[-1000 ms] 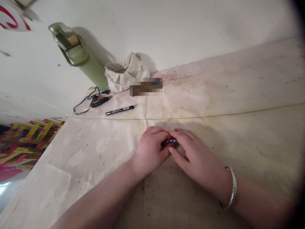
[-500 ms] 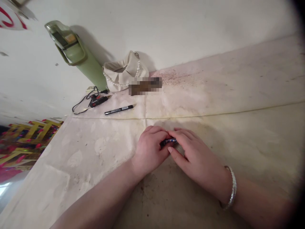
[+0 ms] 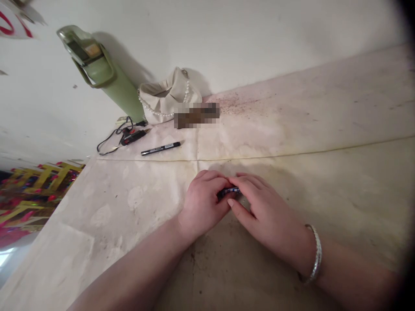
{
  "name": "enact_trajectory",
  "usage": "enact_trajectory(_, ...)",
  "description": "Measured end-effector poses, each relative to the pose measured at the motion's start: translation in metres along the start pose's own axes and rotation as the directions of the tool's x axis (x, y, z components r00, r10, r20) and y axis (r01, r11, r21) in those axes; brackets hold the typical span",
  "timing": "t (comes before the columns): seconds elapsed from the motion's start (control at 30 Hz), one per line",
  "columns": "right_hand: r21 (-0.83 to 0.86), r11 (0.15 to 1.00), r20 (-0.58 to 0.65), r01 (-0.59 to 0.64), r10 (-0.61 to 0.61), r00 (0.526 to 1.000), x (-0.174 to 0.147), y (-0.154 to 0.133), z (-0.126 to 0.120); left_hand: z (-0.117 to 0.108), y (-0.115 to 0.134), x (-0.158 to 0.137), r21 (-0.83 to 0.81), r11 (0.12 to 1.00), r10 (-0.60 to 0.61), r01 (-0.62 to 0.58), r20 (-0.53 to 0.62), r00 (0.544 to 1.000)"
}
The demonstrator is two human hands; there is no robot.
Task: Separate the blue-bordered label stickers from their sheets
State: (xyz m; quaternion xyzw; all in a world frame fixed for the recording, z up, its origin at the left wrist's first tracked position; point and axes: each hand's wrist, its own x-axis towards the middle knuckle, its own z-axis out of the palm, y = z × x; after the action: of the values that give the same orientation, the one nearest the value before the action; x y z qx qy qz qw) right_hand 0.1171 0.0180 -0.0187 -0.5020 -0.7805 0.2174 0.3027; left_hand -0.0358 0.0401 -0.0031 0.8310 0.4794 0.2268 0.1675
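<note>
A small dark object with blue and white markings (image 3: 231,190) shows between my hands; most of it is covered by fingers, so its kind cannot be made out. My left hand (image 3: 205,201) is curled round its left end. From the other side, my right hand (image 3: 264,207), below a silver bangle (image 3: 315,255), closes on its right end. The fingertips of both hands meet around it, just over the cloth-covered table (image 3: 136,242). Beyond the left hand lies a black marker pen (image 3: 161,149).
Along the wall stand a green water bottle (image 3: 110,82) and a cream bag with a pearl strap (image 3: 168,97). A black glue gun (image 3: 132,136) with its cord lies in front of the bottle. A blurred-out patch (image 3: 196,115) hides something beside the bag. Yellow racks (image 3: 45,185) are at left.
Both hands keep nearly the same pose. The markings on the held object look slightly different, with more blue and white showing. The view has shifted a little.
</note>
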Motion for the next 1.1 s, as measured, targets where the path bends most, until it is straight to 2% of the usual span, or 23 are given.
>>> enact_trajectory(1.1,0.012,1.000,-0.017,0.014,-0.014,1.000,-0.0011,0.0025,0.0025,-0.0001,-0.0001,-0.0006,-0.003,1.000,-0.008,0.008,0.015,1.000)
